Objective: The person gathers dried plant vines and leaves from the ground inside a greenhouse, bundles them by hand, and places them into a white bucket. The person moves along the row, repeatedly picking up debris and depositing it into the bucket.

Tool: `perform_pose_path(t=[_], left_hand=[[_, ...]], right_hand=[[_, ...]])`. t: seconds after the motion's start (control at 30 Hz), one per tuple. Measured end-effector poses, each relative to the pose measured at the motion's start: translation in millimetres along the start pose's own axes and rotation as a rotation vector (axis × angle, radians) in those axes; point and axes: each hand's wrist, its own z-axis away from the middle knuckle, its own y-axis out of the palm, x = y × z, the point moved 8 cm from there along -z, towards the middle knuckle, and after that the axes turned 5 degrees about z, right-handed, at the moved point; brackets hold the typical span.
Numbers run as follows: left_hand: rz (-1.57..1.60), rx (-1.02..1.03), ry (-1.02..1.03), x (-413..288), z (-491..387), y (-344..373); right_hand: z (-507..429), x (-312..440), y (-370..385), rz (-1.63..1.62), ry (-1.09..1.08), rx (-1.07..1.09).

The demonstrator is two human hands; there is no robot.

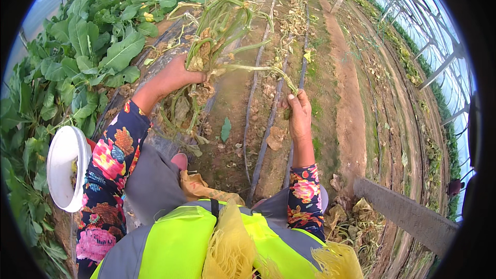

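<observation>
A tangled bundle of withered vines, with green-yellow stems and dry brown leaves, is gripped in my left hand. Part of the bundle hangs below that hand, in front of my leg. One pale stem stretches from the bundle across to my right hand. The thumb and fingers of my right hand pinch its far end. Both hands are raised above the soil, and the ground beneath the bundle is partly hidden by it.
Leafy green plants crowd the left side. A white plastic bucket stands by my left arm. Drip irrigation hoses run along the soil. A concrete post crosses at lower right, near dry plant debris. Greenhouse framing rises at right.
</observation>
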Motion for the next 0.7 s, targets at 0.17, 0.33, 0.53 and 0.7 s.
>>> perform_pose_path(t=[0.17, 0.33, 0.53, 0.7], left_hand=[[-0.484, -0.14, -0.083, 25, -2, -27], [-1.13, 0.112, -0.059, 46, 6, 20], [-1.461, 0.318, 0.528, 37, 36, 104], [-1.613, 0.544, 0.771, 46, 59, 147]], right_hand=[[31, 60, 34, 0.705, -0.179, 0.21], [53, 110, 95, 0.934, -0.644, 0.321], [33, 95, 89, 1.074, -0.62, 0.169], [34, 71, 86, 1.137, -0.587, 0.136]])
